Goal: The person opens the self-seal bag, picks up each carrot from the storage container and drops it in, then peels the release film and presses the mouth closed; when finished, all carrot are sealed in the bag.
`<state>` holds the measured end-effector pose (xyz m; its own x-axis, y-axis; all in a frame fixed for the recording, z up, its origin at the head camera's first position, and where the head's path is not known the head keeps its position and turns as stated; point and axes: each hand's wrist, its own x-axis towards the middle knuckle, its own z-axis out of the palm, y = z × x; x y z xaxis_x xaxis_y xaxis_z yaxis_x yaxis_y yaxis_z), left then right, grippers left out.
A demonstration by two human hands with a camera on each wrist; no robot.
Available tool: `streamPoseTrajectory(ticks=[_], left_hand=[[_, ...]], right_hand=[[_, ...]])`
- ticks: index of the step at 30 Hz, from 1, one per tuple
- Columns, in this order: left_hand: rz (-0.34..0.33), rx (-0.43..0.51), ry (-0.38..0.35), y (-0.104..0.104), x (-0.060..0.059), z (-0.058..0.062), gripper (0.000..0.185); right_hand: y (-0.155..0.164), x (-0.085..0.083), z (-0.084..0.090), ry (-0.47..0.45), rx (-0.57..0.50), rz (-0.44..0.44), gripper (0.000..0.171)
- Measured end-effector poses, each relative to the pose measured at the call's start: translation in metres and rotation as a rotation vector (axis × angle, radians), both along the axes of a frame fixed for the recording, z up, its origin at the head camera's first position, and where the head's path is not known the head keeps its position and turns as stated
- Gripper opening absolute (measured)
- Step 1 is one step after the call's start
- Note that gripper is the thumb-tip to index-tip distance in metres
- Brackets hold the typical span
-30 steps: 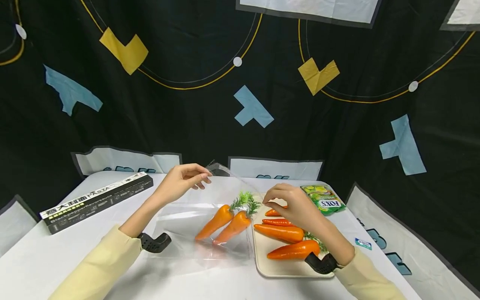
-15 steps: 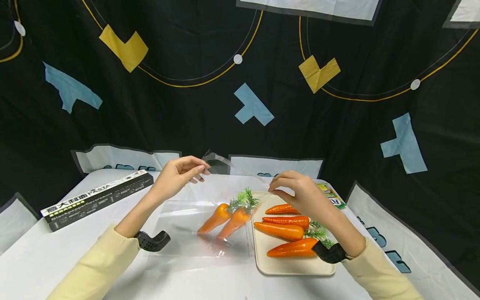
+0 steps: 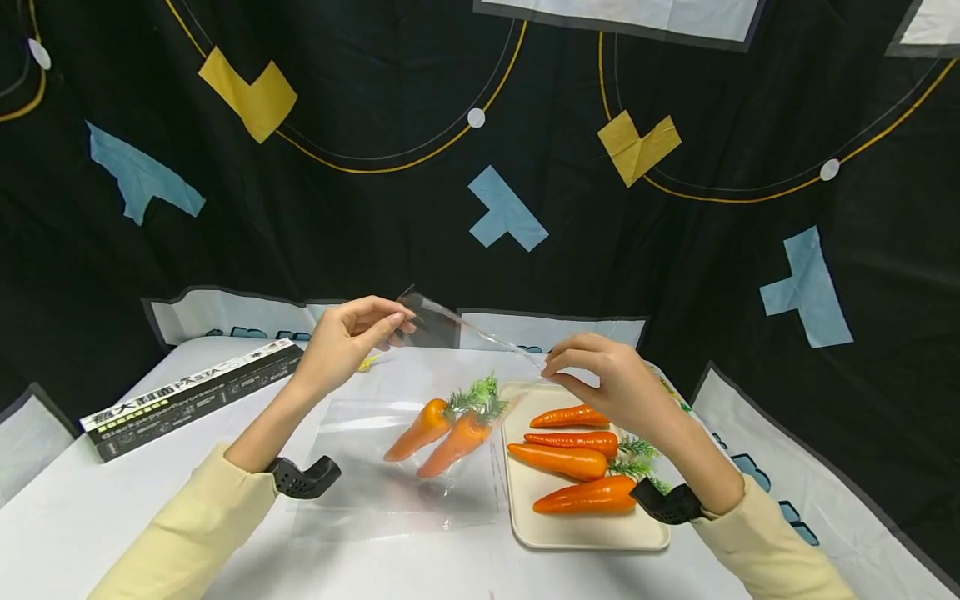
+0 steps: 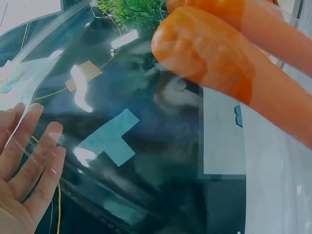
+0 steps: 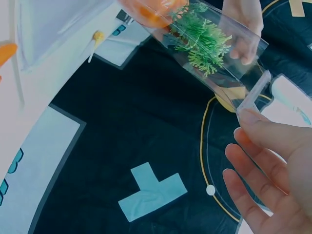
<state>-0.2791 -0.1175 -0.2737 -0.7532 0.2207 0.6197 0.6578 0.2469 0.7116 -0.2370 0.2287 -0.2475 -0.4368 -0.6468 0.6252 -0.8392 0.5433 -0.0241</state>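
A clear plastic bag (image 3: 352, 496) with two carrots inside hangs between both hands, its lower part on the white table. The near carrot (image 3: 453, 446) and the far carrot (image 3: 412, 429) lie slanted in it, leafy green tops (image 5: 204, 41) toward the upper edge. My left hand (image 3: 337, 342) pinches the bag's top edge at the left corner; in the left wrist view its other fingers (image 4: 41, 180) spread behind the film. The right corner of that edge is pinched between thumb and forefinger of my right hand (image 3: 603, 375), the remaining fingers loosely bent.
A beige tray (image 3: 570, 535) with several carrots (image 3: 558, 461) stands to the right, partly under my right forearm. Far left lies a long black pasta box (image 3: 195, 404). A small yellow thing (image 3: 367, 364) sits behind my left hand. A green packet is mostly hidden by the right arm.
Both hands have moved upward and apart, drawing the bag's top edge straighter and higher. The carrots inside have shifted slightly up and left. My right arm now covers most of the green packet.
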Motion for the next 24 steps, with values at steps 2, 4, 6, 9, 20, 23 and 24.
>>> streamPoseTrajectory(ticks=[2, 4, 6, 9, 20, 23, 24], left_hand=[[0.000, 0.010, 0.001, 0.001, 0.001, 0.001, 0.018], [-0.001, 0.017, 0.009, 0.002, 0.003, 0.002, 0.018], [-0.003, 0.020, 0.019, 0.004, 0.005, 0.004, 0.017], [-0.001, 0.015, 0.030, 0.006, 0.008, 0.006, 0.016], [0.000, -0.023, 0.015, 0.011, 0.018, 0.009, 0.015], [-0.009, -0.046, 0.007, 0.012, 0.019, 0.009, 0.014], [-0.011, -0.053, 0.003, 0.012, 0.020, 0.009, 0.014]], right_hand=[[-0.001, 0.000, -0.002, -0.004, 0.004, 0.018, 0.022], [-0.001, 0.000, -0.005, -0.009, 0.006, 0.028, 0.021], [-0.002, 0.000, -0.008, -0.015, 0.005, 0.024, 0.021], [-0.002, 0.002, -0.013, -0.035, 0.005, 0.005, 0.021], [-0.007, 0.003, -0.020, -0.105, -0.016, -0.017, 0.027], [-0.013, 0.002, -0.016, -0.102, -0.030, -0.012, 0.025], [-0.015, 0.002, -0.014, -0.098, -0.036, -0.005, 0.025]])
